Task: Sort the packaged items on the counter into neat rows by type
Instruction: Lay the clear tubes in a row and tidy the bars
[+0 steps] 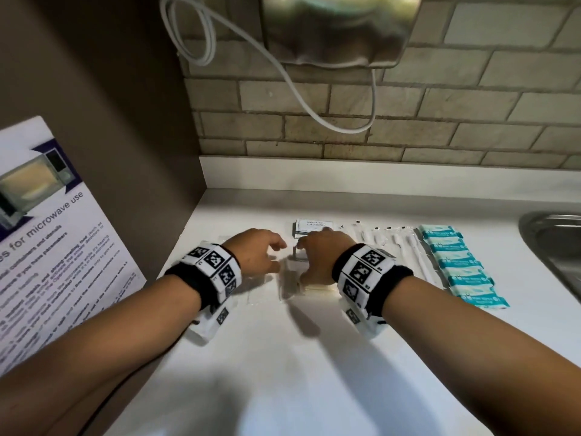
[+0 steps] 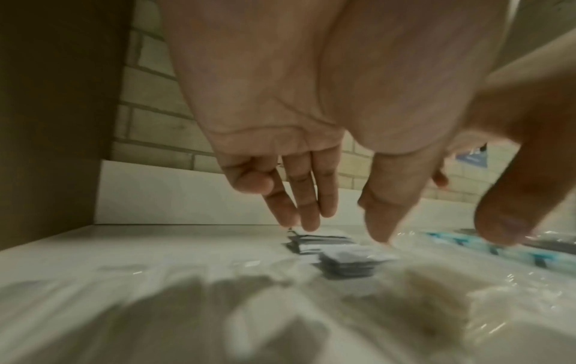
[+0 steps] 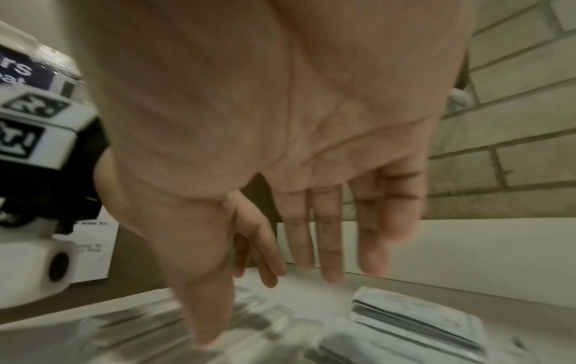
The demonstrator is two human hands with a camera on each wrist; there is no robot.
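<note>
Both hands hover side by side over the white counter (image 1: 283, 357). My left hand (image 1: 259, 253) has relaxed, straight fingers (image 2: 308, 216) pointing down and holds nothing. My right hand (image 1: 319, 254) is also spread, its fingers (image 3: 327, 246) just above a stack of white shampoo sachets (image 1: 314, 226) (image 3: 417, 317). A second, smaller grey sachet stack (image 1: 298, 258) (image 2: 349, 264) lies between the two hands. Clear-wrapped flat packets (image 1: 261, 289) lie under the left hand. A pale yellow wrapped item (image 1: 317, 289) shows below the right palm.
Right of the hands lie clear-wrapped white sticks (image 1: 396, 243), then a row of teal packets (image 1: 462, 265). A steel sink (image 1: 553, 243) cuts in at the far right. A microwave notice (image 1: 53, 247) leans on the brown side wall. A white cable (image 1: 314, 111) hangs over the tiled backsplash.
</note>
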